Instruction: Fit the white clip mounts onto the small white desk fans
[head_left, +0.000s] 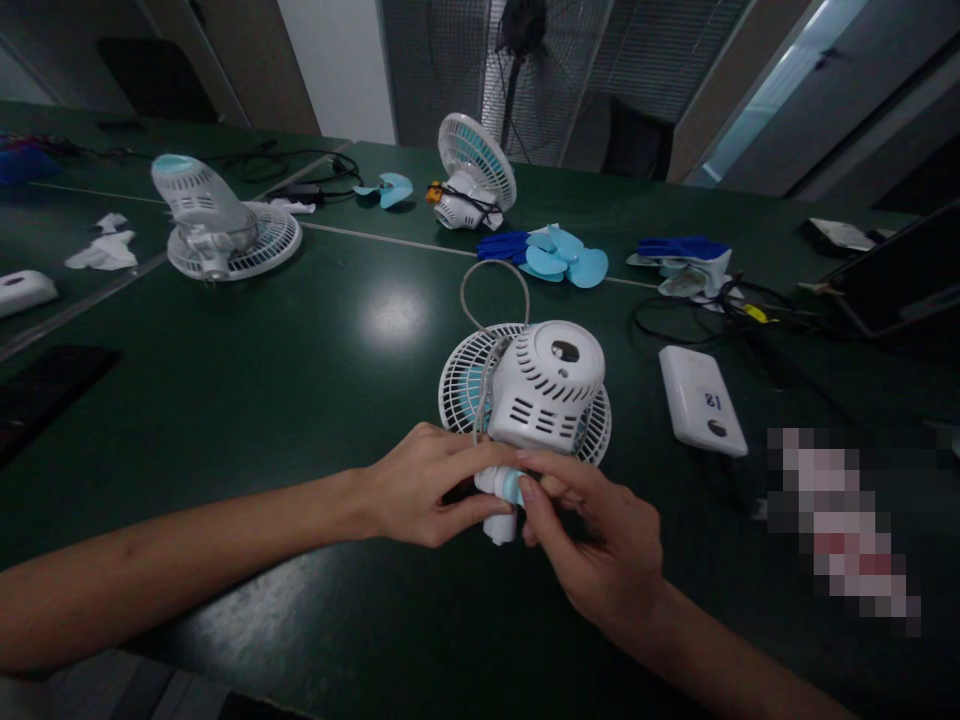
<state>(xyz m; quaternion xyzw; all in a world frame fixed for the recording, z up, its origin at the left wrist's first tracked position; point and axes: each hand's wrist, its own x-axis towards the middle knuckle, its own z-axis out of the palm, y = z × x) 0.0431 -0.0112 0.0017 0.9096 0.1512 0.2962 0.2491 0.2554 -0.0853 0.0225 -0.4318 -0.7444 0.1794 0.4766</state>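
A small white fan [551,385] lies face down on the green table, its round grille [459,380] underneath and its motor housing up. A pale cord loops up behind it. My left hand [442,485] grips the white neck joint [499,525] at the fan's near side, thumb below and fingers above. At the same joint, my right hand [600,530] pinches a light blue knob [513,487] between thumb and fingers. The underside of the joint is hidden by my hands.
Other fans stand at the left [214,220] and the back [476,175]. Light blue fan blades [566,258] lie on blue gloves behind my fan. A white power bank [701,400], more gloves [682,260] and black cables are to the right; a dark phone-like slab [49,390] lies left.
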